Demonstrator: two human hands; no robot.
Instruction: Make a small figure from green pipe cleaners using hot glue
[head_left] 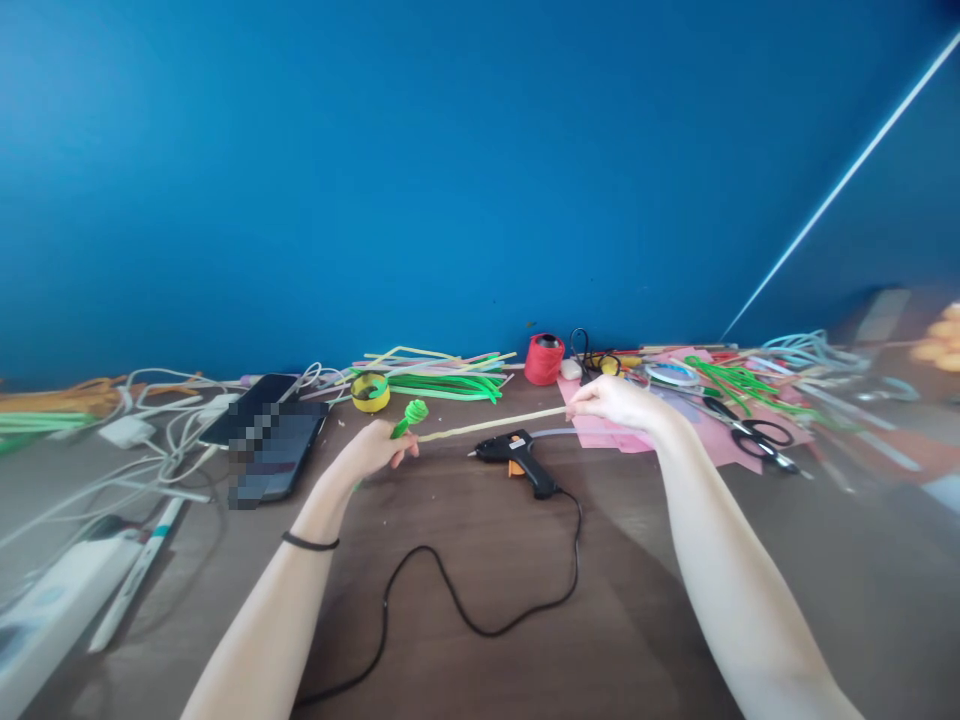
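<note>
My left hand (375, 450) is closed around a green pipe-cleaner bud (416, 411), whose coiled head sticks up above the fingers. From that same hand a narrow pale yellow strip (491, 424) runs to the right, nearly straight. Its far end is pinched by my right hand (609, 402), thumb against fingers. Whether the strip is tape or a pipe cleaner I cannot tell. Just below it on the table lies a black hot glue gun (525, 458), nozzle pointing left, touched by neither hand. A roll of yellow tape (370, 392) sits behind my left hand.
Green pipe cleaners (442, 385) lie along the blue wall, near a red roll (544, 360). Pink paper (607, 430) and black-handled scissors (761, 437) are at right. Phones (277, 455), white cables (180, 425) and a marker (139, 575) fill the left. The gun's black cord (480, 632) curves frontward.
</note>
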